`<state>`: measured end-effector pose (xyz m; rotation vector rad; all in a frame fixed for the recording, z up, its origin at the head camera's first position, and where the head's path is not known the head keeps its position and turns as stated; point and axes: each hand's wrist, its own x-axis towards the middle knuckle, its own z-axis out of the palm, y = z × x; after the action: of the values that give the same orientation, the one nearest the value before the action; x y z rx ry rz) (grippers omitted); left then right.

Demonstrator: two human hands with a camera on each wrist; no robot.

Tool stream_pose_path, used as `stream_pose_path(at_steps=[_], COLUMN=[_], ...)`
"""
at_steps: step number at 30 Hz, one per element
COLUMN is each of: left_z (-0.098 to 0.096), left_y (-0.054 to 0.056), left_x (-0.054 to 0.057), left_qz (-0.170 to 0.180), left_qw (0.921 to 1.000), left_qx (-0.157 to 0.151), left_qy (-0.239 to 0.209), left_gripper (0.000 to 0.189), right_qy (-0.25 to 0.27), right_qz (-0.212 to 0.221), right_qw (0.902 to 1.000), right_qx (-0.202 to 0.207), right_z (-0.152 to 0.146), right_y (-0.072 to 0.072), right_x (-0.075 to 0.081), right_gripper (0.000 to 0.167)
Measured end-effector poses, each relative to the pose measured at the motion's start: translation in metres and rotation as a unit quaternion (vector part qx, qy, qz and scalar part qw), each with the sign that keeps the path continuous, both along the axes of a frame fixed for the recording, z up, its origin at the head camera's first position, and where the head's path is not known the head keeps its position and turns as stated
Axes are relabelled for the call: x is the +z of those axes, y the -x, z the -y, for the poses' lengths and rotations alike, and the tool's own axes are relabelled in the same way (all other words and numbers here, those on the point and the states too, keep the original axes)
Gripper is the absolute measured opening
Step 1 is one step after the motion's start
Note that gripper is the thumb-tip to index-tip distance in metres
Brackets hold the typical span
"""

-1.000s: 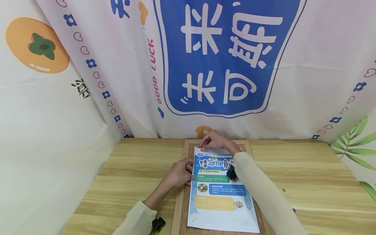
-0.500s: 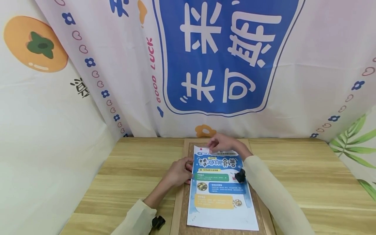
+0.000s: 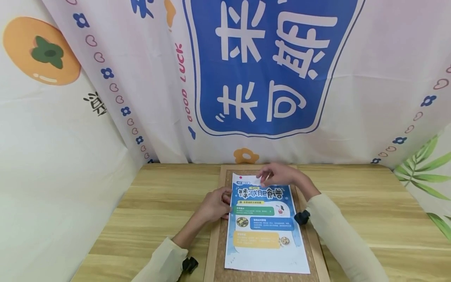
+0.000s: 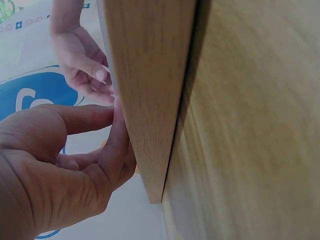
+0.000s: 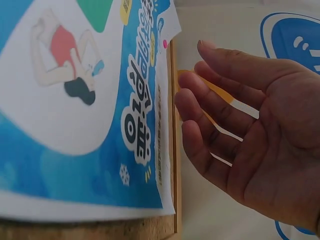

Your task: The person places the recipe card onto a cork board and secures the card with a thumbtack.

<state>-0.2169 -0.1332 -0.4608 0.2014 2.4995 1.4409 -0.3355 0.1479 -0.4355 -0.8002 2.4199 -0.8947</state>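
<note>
A printed poster [image 3: 260, 258] with blue, green and yellow blocks lies on a wood-framed cork board [image 3: 220, 258]. A pink push pin [image 3: 240, 177] sits at its top left corner. My left hand [image 3: 215, 204] is at the poster's left edge; in the left wrist view, thumb and a bent finger pinch at that edge beside the wooden frame [image 4: 150, 90]. Over the poster's top edge, right of the pin, hovers my right hand [image 3: 278, 175]. The right wrist view shows its fingers loosely bent, apart from the paper and holding nothing.
The board rests on a wood-grain table [image 3: 169, 196], its far end close to a printed cloth backdrop [image 3: 366, 117]. A white cloth [image 3: 70, 164] hangs on the left side. Each wrist carries a small black camera, one [image 3: 189, 265] at the left sleeve.
My right hand has left the poster's top left corner and slid right along the top edge, uncovering the pink pin. My left hand has stayed at the left edge.
</note>
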Motion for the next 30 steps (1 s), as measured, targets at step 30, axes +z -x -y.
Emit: stream_pose_path(at_steps=[30], left_z=[0.000], left_y=[0.002], left_x=[-0.001], left_qz=[0.010], left_qw=[0.9999], left_qx=[0.005], left_qy=[0.005], left_gripper=[0.057], right_qy=[0.041], right_qz=[-0.057], right_qw=[0.9954], right_qx=[-0.065], right_z=[-0.084], right_y=[-0.061], right_x=[0.001], right_gripper=[0.046])
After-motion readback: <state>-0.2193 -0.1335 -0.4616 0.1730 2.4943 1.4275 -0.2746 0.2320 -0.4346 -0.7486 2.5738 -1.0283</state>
